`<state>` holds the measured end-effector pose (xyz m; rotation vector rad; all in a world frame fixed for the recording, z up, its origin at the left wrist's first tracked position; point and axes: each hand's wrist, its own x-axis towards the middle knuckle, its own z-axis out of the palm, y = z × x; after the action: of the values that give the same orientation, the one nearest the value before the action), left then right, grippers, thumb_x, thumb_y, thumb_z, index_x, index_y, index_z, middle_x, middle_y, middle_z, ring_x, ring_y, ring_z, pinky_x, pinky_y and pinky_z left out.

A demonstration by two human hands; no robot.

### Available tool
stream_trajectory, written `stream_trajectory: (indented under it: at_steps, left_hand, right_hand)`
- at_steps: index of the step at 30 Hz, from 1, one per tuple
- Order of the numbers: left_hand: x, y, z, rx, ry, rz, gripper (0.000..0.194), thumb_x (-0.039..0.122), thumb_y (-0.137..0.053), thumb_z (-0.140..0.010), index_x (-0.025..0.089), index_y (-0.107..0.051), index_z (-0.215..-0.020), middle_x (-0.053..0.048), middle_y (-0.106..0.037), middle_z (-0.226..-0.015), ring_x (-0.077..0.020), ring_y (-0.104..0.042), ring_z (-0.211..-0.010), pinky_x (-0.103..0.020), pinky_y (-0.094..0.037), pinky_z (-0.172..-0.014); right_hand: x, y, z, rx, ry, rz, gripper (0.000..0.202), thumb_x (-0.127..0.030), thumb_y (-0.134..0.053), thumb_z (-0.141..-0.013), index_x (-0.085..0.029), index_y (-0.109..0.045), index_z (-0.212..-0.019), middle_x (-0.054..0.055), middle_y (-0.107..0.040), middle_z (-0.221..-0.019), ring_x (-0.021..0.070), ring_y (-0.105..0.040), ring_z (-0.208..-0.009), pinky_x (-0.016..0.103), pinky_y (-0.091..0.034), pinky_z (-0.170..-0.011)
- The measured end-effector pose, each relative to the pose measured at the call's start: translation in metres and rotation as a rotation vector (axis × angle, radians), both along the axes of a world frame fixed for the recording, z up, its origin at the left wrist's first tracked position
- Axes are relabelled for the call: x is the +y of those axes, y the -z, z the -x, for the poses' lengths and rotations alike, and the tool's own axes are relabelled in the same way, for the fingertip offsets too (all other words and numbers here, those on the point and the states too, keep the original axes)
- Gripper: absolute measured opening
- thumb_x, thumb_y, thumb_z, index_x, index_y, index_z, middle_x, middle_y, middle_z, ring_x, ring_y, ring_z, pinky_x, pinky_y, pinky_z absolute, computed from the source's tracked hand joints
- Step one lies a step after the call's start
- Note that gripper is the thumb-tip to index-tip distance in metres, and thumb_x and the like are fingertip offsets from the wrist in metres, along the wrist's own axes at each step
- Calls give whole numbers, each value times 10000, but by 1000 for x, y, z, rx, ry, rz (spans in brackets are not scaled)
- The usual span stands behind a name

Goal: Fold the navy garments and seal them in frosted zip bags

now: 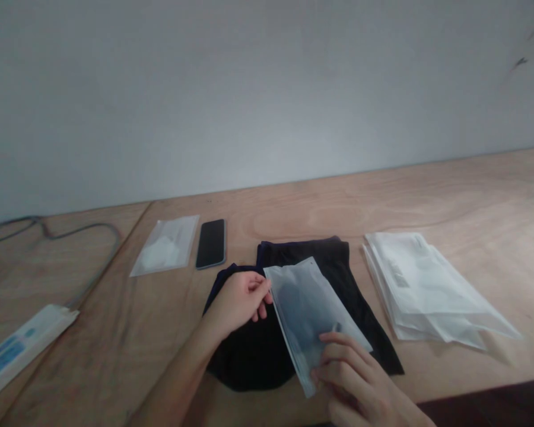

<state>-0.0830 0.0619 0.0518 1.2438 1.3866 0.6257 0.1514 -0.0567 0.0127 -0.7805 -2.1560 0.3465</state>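
Note:
Both of my hands are on a frosted plastic bag (311, 308), which lies slanted over a black garment (249, 350) with dark blue edges. The thumb and fingers of my left hand (240, 299) are closed at the bag's far left corner, along its narrow edge strip. Lower down, my right hand (353, 379) grips the bag's near side with bent fingers. A small greyish piece, perhaps a zip slider, shows beside its index finger. Dark patches show through the bag; what causes them I cannot tell.
On the right lies a stack of similar frosted bags (427, 284). A phone (211, 244) and a small clear bag with something white inside (167, 246) lie at the back left. A white power strip (26, 347) and grey cable (113, 237) occupy the far left, before the wall (267, 101).

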Motion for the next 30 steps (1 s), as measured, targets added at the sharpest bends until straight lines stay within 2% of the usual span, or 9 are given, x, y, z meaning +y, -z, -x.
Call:
stream_trajectory:
  at_steps: [4, 7, 9, 11, 13, 16, 19, 24, 30]
  left_hand:
    - [20, 7, 8, 35, -53, -74, 226, 357, -785, -811, 181, -690, -707, -42, -716, -633, -133, -600, -406, -198, -348, -368]
    - [17, 11, 8, 63, -92, -142, 190, 364, -771, -835, 187, -718, -790, -32, -713, -640, -135, -567, -386, -213, -325, -374]
    - [7, 9, 9, 88, -134, -211, 153, 347, -788, -830, 202, -738, -833, -17, -703, -663, -128, -555, -427, -212, -346, -417]
    - [-8, 4, 14, 119, -170, -276, 129, 310, -831, -795, 224, -760, -861, -7, -691, -693, -132, -562, -508, -209, -379, -479]
    - [-27, 0, 23, 199, -119, -360, 110, 286, -834, -798, 247, -774, -882, -5, -690, -727, -148, -582, -584, -215, -408, -530]
    - [-58, 1, 40, 411, 166, -573, 72, 267, -679, -940, 261, -751, -929, -6, -710, -809, -170, -654, -690, -237, -487, -617]
    - [-84, 10, 52, 492, 311, -714, 114, 211, -609, -988, 257, -713, -996, -21, -727, -918, -185, -715, -828, -269, -574, -736]
    - [-101, 23, 60, 588, 378, -817, 261, 167, -666, -946, 276, -688, -1183, -62, -727, -1102, -221, -737, -1008, -320, -641, -866]
    - [-105, 24, 66, 643, 436, -880, 375, 223, -760, -896, 286, -678, -1256, -65, -722, -1171, -239, -740, -1057, -334, -663, -888]
  right_hand:
    - [-3, 1, 5, -8, -4, -13, 306, 25, -457, -921, -197, -614, -1060, 4, -727, -839, 171, -738, -838, 366, -598, -1083]
    - [3, -3, 0, -84, 1, -56, 115, -139, -593, -990, -189, -662, -1066, 41, -731, -923, 209, -736, -928, 427, -589, -1093]
    - [11, -7, -6, -125, 60, -39, 293, -329, -691, -983, -181, -668, -1235, 119, -729, -1148, 286, -706, -1122, 519, -586, -1087]
    - [19, -7, -11, -160, 174, 52, 558, -421, -710, -969, -184, -575, -1456, 192, -608, -1446, 366, -577, -1368, 590, -559, -1104]
    - [27, -4, -12, -227, 261, 142, 666, -377, -702, -977, -237, -467, -1584, 178, -403, -1664, 404, -398, -1531, 626, -518, -1139]
    - [36, 4, -8, -279, 254, 185, 630, -299, -661, -1005, -279, -463, -1603, 123, -236, -1760, 396, -297, -1590, 597, -503, -1167]
    - [43, 9, -2, -232, 248, 170, 452, -214, -573, -1047, -250, -608, -1497, 101, -353, -1719, 341, -380, -1562, 526, -516, -1179]
    - [72, 0, -1, -114, 279, 107, 336, -174, -522, -1064, -224, -759, -1298, 95, -594, -1552, 300, -556, -1446, 475, -569, -1135]
    - [156, -26, -14, -15, 449, 98, 300, -281, -568, -1064, -275, -761, -1293, 47, -648, -1498, 250, -699, -1277, 404, -569, -1118]
